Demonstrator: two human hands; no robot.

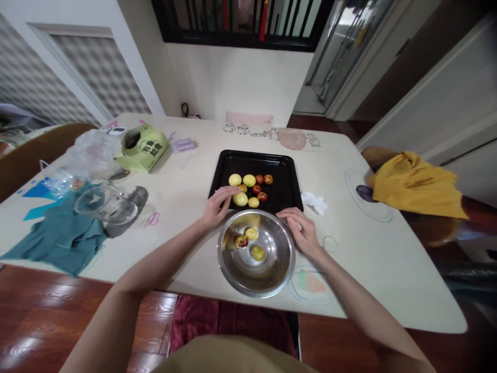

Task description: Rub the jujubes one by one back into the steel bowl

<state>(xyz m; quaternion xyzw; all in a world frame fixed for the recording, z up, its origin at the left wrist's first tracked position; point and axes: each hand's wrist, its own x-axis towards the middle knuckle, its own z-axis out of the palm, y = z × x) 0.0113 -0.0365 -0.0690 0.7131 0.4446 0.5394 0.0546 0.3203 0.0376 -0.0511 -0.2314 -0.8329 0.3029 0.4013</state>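
A black tray (279,178) lies on the table, holding several small round fruits. Some are pale yellow-green, like the large yellow fruit (249,180); others are reddish-brown, like the red fruit (257,189). They look like jujubes, but I cannot be sure. My left hand (218,208) reaches over the tray's near left edge, fingers stretched out, fingertips at a yellow-green fruit (240,199). In front of the tray stands a steel bowl (272,274) with three fruits inside, one of them a mottled red fruit (241,241). My right hand (303,230) rests by the tray's near right corner and the bowl's rim, fingers extended, nothing visible in it.
A crumpled white tissue (315,202) lies right of the tray. To the left are a clear glass jug (111,204) on its side, a teal cloth (58,230), a green carton (145,147) and a plastic bag (91,150). A yellow cloth (417,186) hangs at the right.
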